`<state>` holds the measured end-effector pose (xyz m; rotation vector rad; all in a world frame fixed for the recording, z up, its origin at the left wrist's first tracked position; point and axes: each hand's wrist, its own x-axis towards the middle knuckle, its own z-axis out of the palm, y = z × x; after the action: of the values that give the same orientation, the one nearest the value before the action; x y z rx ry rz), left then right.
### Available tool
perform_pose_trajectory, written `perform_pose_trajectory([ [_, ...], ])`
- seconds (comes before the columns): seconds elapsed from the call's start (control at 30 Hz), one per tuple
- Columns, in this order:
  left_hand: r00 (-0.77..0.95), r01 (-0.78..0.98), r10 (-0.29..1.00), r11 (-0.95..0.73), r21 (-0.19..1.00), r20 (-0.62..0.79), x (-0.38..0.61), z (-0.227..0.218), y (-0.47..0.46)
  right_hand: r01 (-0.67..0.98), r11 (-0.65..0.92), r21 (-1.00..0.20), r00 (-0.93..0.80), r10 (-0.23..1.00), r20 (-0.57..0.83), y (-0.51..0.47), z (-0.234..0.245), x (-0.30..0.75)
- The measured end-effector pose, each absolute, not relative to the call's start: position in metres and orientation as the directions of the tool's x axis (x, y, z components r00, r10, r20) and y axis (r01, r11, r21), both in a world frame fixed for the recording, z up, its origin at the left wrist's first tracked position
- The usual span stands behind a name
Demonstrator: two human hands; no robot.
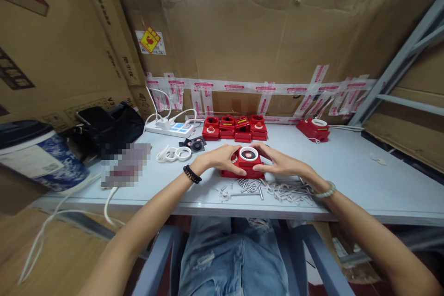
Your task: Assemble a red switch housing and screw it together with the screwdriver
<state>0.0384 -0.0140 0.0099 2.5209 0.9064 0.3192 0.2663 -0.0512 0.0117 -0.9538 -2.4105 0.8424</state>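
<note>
A red plastic housing (247, 170) rests on the table in front of me. On its top lies a white ring (244, 159) around a black disc (249, 154). My left hand (224, 159) grips its left side, thumb toward the front. From the right, my right hand (279, 163) holds it with the thumb at the front and the fingers by the ring. Just in front are several loose screws (249, 186), an L-shaped metal rod (247, 194) and a heap of small white pieces (287, 193).
Several red housings (227, 128) stand in a row at the back; another red housing (310, 130) is farther right. White rings (183, 153), black round parts (196, 144) and a power strip (173, 128) lie left. A cup (41, 157) stands near the left edge. Cardboard (222, 37) walls the back.
</note>
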Motion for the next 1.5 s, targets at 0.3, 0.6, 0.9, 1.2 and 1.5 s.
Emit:
perform_pose_trajectory([
  [0.3, 0.742, 0.561, 0.669, -0.654, 0.508, 0.042, 0.038, 0.009, -0.014, 0.507, 0.595, -0.624, -0.68, 0.721, 0.134, -0.053, 0.011, 0.269],
  [0.6, 0.725, 0.502, 0.655, -0.714, 0.489, 0.212, 0.039, -0.003, -0.014, 0.482, 0.615, -0.624, -0.679, 0.713, 0.178, -0.056, 0.006, 0.27],
  [0.9, 0.737, 0.461, 0.616, -0.759, 0.46, 0.278, 0.04, -0.002, -0.017, 0.513, 0.633, -0.58, -0.663, 0.721, 0.2, -0.057, 0.002, 0.269],
  [1.2, 0.745, 0.442, 0.632, -0.709, 0.55, 0.216, 0.042, 0.005, -0.024, 0.502, 0.599, -0.624, -0.64, 0.742, 0.197, -0.057, 0.001, 0.27],
  [1.5, 0.756, 0.453, 0.635, -0.685, 0.571, 0.162, 0.041, 0.009, -0.024, 0.542, 0.562, -0.625, -0.619, 0.77, 0.155, -0.061, 0.008, 0.271],
])
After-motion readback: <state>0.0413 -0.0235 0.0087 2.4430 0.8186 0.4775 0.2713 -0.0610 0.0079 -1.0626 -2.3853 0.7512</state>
